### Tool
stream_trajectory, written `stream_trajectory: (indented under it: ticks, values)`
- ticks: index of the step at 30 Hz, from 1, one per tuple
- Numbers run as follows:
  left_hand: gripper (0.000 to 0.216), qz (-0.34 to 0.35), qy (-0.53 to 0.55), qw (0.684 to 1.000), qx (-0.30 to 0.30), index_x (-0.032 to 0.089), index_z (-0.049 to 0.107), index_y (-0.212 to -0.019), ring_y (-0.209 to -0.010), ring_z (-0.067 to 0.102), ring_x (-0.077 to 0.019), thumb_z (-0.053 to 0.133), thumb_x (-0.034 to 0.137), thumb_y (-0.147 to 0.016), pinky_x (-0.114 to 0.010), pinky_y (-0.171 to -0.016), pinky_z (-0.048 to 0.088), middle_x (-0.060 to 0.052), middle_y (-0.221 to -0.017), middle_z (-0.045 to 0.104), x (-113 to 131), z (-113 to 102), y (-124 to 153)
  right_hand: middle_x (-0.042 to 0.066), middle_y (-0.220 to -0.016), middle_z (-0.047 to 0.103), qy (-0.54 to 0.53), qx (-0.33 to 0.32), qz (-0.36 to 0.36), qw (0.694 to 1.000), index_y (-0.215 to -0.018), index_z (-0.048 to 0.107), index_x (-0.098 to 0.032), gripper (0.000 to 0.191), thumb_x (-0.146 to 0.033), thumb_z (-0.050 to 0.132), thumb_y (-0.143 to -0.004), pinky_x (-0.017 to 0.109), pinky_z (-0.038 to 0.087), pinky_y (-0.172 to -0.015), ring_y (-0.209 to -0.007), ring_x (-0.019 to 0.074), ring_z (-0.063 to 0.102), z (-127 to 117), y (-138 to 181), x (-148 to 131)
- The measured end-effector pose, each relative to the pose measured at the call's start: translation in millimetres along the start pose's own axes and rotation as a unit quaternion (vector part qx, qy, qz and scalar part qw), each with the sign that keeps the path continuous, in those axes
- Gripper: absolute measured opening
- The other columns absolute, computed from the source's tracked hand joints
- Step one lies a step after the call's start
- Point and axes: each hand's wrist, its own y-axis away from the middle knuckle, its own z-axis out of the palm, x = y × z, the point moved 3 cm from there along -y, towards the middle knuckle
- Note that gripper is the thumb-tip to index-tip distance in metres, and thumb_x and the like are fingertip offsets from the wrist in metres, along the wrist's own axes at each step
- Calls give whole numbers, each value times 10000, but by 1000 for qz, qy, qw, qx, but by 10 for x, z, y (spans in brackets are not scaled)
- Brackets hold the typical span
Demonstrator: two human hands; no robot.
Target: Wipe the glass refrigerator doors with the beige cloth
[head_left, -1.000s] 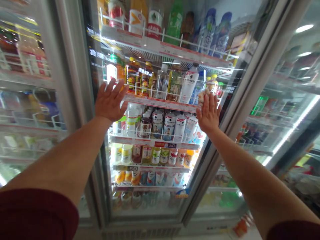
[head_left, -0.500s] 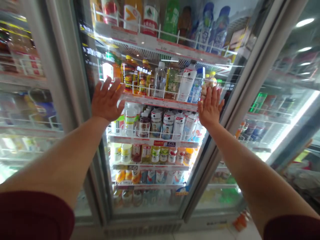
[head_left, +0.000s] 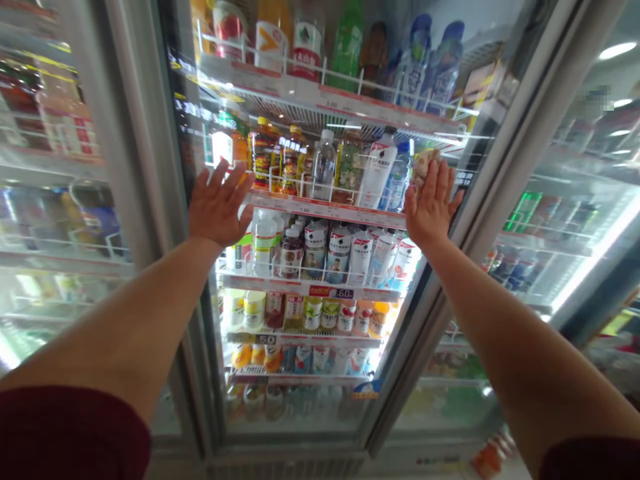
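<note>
"So, what was under the right hand [head_left: 432, 212]?"

"A pale, crumpled bundle [head_left: 424, 162], like a cloth. It sat behind the fingertips, up against the glass door [head_left: 300, 430] of a drinks cooler, toward the right side of the pane."

"Was it gripped?"

"I couldn't tell. The fingers pointed upward, nearly straight, with the palm turned to the glass."

"And the left hand [head_left: 219, 210]?"

"Spread wide, palm to the door near its left edge, holding nothing that I could see. Whether the palm actually touched the pane, I couldn't say."

"What stood behind the glass?"

"Between the hands, a row of bottles on a shelf with a price strip [head_left: 325, 208]: dark ones with yellow caps [head_left: 291, 163] near the left hand, a clear bottle [head_left: 324, 163] further along, then a tilted white bottle [head_left: 379, 170] nearer the bundle."

"Above and below?"

"Above stood a green bottle [head_left: 347, 47] and two blue-capped bottles [head_left: 445, 60]. Below came more white-labelled bottles [head_left: 339, 253], then small ones with fruit on their labels [head_left: 346, 315]."

"And further out?"

"Dark red sleeves [head_left: 70, 433] showed at both lower corners. More drinks filled the cooler on either side, many blurred, and an orange item [head_left: 487, 460] lay low at the right, too smeared to name."
</note>
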Motion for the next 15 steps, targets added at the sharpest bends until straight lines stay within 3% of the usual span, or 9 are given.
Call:
stream_trajectory:
  ticks: [3,8,15]
  values:
    - [689,0,12,1000,6,269,362,-1633,-1601,204,-286,589,311,-983,-567,-1320,166,-42,-1684,345,0,-2,3,143,-1755,140,-4,14,18,1000,-1699,72,-209,761,-581,179,-1044,718,161,-1233,-1625,353,112,15,-39,13]
    - [726,7,0,1000,-1,282,309,-1655,-1607,182,-285,576,301,-981,-576,-1315,158,-31,-1701,308,-28,21,15,156,-1750,139,5,4,5,1000,-1698,10,-198,782,-585,179,-1041,732,114,-1231,-1624,366,109,92,373,-46]
    - [764,21,-8,1000,19,309,259,-1674,-1602,204,-287,592,298,-986,-557,-1315,171,-19,-1698,312,-16,16,12,148,-1757,117,17,19,28,999,-1700,20,-220,768,-582,188,-1044,723,182,-1223,-1627,357,102,41,-102,5]
